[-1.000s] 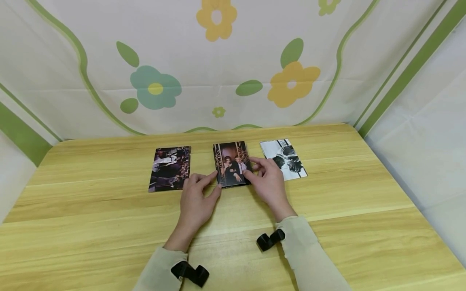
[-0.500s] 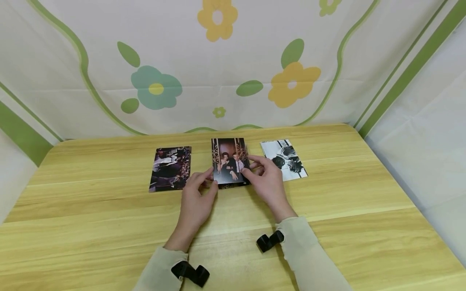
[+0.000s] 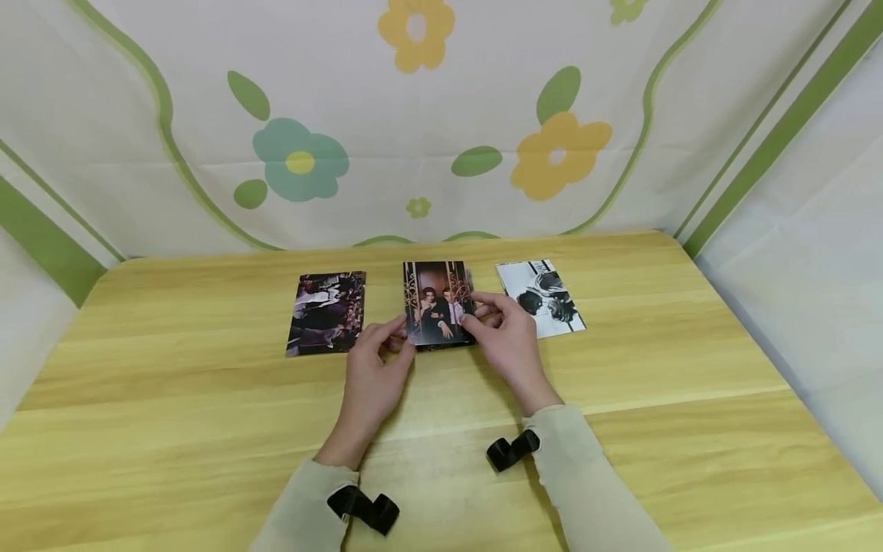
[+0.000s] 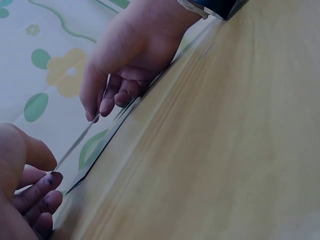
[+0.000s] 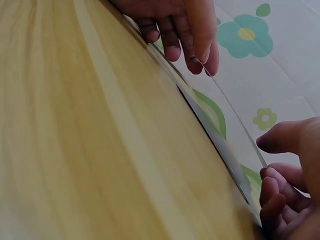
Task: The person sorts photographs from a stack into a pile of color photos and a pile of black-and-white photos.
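A portrait-format photo card [image 3: 436, 303], with two people before an ornate gate, is pinched at its sides by my left hand [image 3: 375, 372] and right hand [image 3: 509, 337]. Both wrist views catch it edge-on as a thin line, raised off the table. Another dark card [image 5: 212, 132] lies flat beneath it, mostly hidden in the head view. In the left wrist view, thumb and fingers of the left hand [image 4: 27, 185] meet on the card's near edge. The right hand [image 5: 292, 185] pinches the opposite edge in the right wrist view.
Left of the hands lies a dark photo of a crowd scene [image 3: 326, 313]; a black-and-white photo [image 3: 541, 297] lies to the right, close to the right hand. The wooden table [image 3: 207, 452] ends at a flower-printed cloth [image 3: 386, 169].
The gate photo has been lifted off the card below and shifted slightly away from me, with both hands on it. The two side photos have stayed put.
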The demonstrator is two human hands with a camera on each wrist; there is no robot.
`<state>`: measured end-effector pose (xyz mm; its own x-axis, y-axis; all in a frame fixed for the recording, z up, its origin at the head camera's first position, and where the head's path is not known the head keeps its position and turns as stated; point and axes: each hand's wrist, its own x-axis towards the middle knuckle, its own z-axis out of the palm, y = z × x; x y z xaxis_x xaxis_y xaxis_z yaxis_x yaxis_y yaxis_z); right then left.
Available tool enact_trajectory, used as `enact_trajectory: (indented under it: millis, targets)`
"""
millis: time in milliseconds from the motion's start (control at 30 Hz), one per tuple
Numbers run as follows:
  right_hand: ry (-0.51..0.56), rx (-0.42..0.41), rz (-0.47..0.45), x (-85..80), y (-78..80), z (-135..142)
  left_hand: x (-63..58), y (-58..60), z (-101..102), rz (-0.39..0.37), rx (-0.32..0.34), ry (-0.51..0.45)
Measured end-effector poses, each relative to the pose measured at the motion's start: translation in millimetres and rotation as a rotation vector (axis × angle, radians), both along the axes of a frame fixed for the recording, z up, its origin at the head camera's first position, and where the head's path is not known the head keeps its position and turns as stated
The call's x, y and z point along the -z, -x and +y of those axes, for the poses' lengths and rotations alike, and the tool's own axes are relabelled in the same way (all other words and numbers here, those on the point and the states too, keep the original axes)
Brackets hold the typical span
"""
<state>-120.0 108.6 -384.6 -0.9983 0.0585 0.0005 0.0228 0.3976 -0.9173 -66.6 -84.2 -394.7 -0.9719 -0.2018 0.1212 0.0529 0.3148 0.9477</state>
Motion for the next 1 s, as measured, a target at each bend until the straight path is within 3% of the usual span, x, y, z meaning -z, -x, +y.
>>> enact_trajectory:
  millis: [867, 1000]
  targets:
    - [0.008, 0.014, -0.031, 3.3, -0.7, 1.2, 1.8, -3.1, 2.3, -0.027, 0.007, -0.027]
    - [0.024, 0.012, 0.001, 3.4, 0.7, -0.3, -0.5, -1.9, 0.3, -0.006, 0.011, -0.026]
